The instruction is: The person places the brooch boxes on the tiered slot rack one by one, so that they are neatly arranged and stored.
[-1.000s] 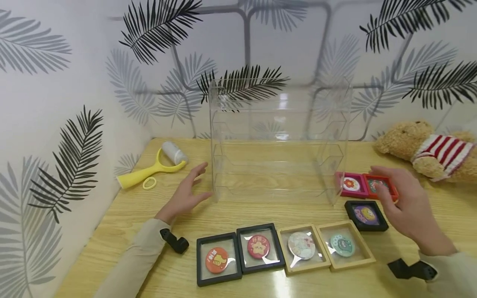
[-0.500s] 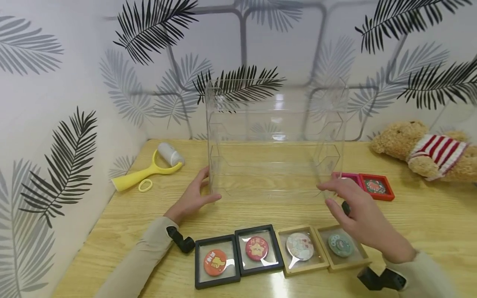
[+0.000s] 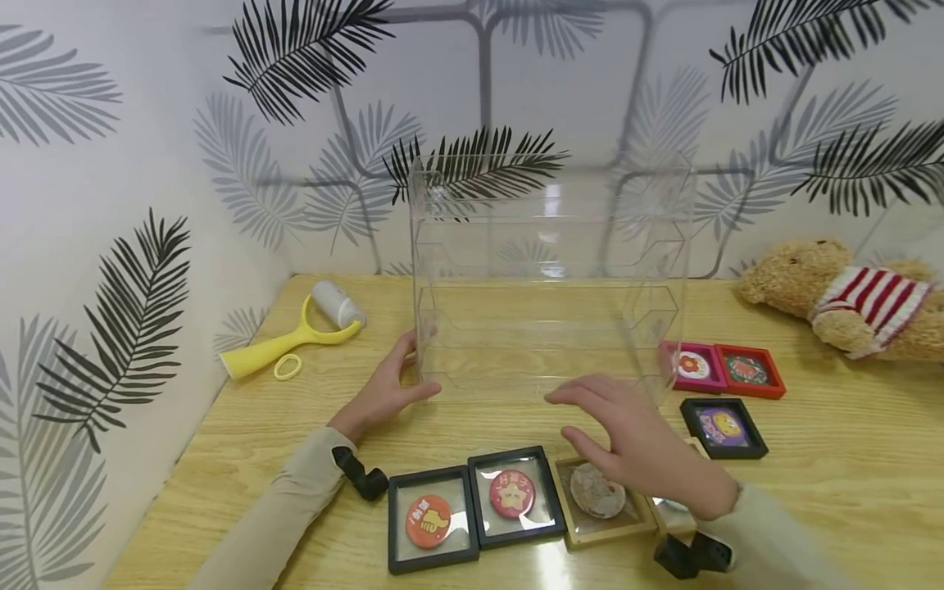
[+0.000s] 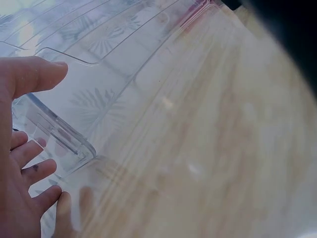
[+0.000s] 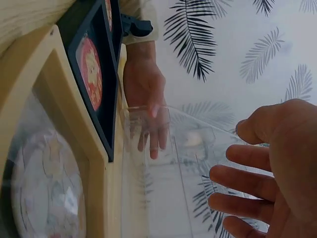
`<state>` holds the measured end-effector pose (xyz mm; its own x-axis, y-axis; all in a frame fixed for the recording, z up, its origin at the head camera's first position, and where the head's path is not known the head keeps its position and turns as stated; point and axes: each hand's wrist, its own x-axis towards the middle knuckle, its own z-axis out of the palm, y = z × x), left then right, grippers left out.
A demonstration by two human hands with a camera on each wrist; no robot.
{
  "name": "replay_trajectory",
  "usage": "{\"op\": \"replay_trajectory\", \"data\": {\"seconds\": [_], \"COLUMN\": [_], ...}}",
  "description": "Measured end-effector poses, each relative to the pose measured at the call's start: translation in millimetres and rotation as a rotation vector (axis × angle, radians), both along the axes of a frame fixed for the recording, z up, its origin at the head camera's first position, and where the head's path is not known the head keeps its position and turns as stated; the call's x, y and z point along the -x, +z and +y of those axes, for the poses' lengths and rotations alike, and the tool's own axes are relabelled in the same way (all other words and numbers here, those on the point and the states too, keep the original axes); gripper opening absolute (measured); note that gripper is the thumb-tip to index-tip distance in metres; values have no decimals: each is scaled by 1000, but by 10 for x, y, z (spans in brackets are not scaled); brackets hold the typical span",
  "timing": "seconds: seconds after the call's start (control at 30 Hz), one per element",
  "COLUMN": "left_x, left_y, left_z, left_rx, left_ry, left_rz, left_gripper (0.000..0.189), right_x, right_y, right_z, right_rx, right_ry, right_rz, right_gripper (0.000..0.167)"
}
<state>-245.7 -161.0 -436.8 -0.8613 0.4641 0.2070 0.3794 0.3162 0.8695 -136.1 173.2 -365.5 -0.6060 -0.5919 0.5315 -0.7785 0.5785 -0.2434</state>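
A clear acrylic rack (image 3: 549, 274) with several tiers stands upright on the table. My left hand (image 3: 383, 392) is at its lower left edge, thumb in front of the side panel and fingers on the outer side, spread loosely. In the right wrist view, that left hand (image 5: 143, 84) shows through the plastic. My right hand (image 3: 642, 442), fingers extended and holding nothing, hovers before the rack's lower front. Below it lie a light wood-coloured frame with a round badge (image 3: 599, 492) and a second such frame (image 3: 674, 516), mostly hidden by the hand.
Two black frames with an orange badge (image 3: 428, 522) and a red badge (image 3: 512, 494) lie left of these. At right are a small black frame (image 3: 724, 428), a pink frame (image 3: 695, 366), a red frame (image 3: 751, 370) and a teddy bear (image 3: 833, 299). A yellow Y-shaped handle (image 3: 295, 338) lies left.
My right hand has swept left from beside the red frame to the front of the rack, uncovering the small black frame. My left hand has moved slightly right onto the rack's left edge.
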Motion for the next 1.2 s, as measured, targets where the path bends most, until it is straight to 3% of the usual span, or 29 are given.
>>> {"op": "replay_trajectory", "data": {"seconds": [0.23, 0.5, 0.83, 1.2], "left_x": [4, 18, 11, 8], "left_y": [-6, -18, 7, 17], "left_z": [-4, -29, -27, -25], "left_rx": [-6, -38, -58, -60], "left_ry": [-10, -25, -35, -32], "left_rz": [-5, 17, -10, -14], "left_gripper": [80, 78, 76, 76], "right_x": [-31, -21, -63, -115], "right_y": [-55, -152, -239, -374], "right_z": [-336, -596, -868, -1000], "right_rx": [-127, -261, -417, -434], "right_ry": [91, 211, 209, 215], "right_rz": [-153, -360, -415, -437], "right_gripper": [44, 72, 109, 110]}}
